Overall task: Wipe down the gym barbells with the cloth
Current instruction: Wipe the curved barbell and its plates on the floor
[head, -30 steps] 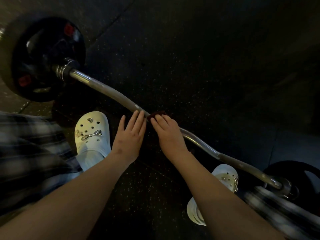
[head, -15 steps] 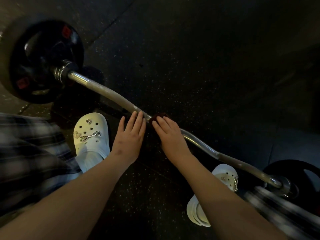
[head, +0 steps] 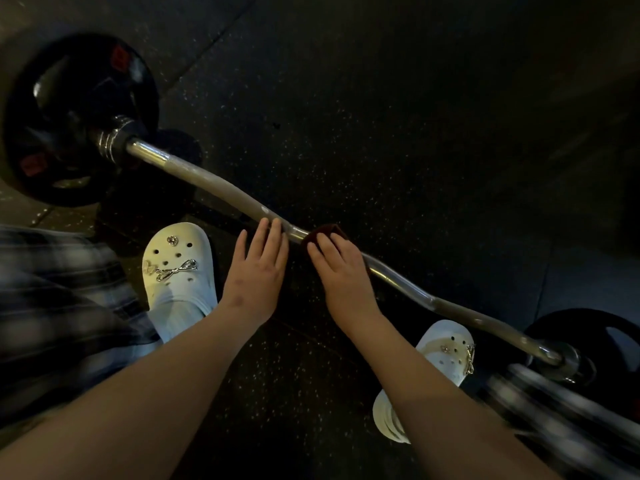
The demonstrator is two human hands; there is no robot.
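Right grip (head: 341, 271) atop maroon cloth (head: 327, 231), curved chrome barbell (head: 207, 178).

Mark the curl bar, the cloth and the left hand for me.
curl bar (head: 207, 178): head view, bare grey shaft.
cloth (head: 330, 231): head view, exposed dark red corner.
left hand (head: 256, 271): head view, back of the hand.

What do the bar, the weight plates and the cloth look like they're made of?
Bar: metal, likely steel; mirror-bright near its end, duller grey along the bends. Weight plate: black with glossy highlights; coated rubber or painted iron, unclear. Cloth: dark red, matte, soft-looking fabric draped over the bar under the right hand.
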